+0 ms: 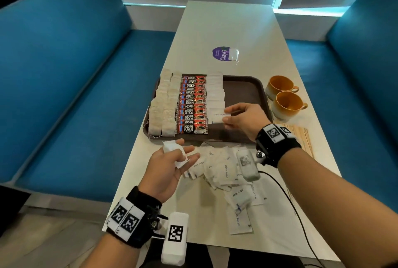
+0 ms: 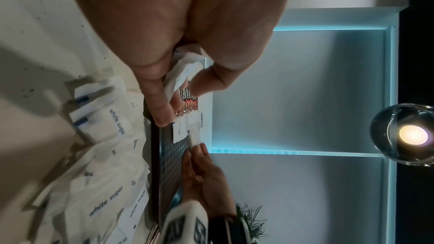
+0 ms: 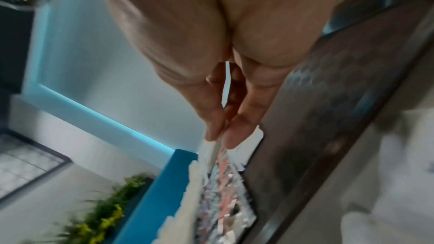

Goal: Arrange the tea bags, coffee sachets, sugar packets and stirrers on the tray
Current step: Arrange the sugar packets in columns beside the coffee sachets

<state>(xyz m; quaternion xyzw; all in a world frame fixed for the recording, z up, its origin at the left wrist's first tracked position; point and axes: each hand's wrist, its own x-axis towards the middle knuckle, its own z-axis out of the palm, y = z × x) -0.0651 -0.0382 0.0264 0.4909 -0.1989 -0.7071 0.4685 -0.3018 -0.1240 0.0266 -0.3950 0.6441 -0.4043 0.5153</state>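
Your right hand (image 1: 243, 120) pinches 1 sugar packet (image 1: 219, 115) by its edge, over the tray (image 1: 245, 91); your left hand (image 1: 172, 165) clutches more. They're light, limp, slippery: hold edges.

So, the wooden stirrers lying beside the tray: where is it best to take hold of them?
Probably pinch the wooden stirrers across their near ends, coming from above with the right hand. They lie flat, side by side on the table, right of the tray, so the ends offer an edge.

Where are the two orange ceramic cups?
In the head view, the two orange ceramic cups stand on the white table, just right of the brown plastic tray, beyond the wooden stirrers.
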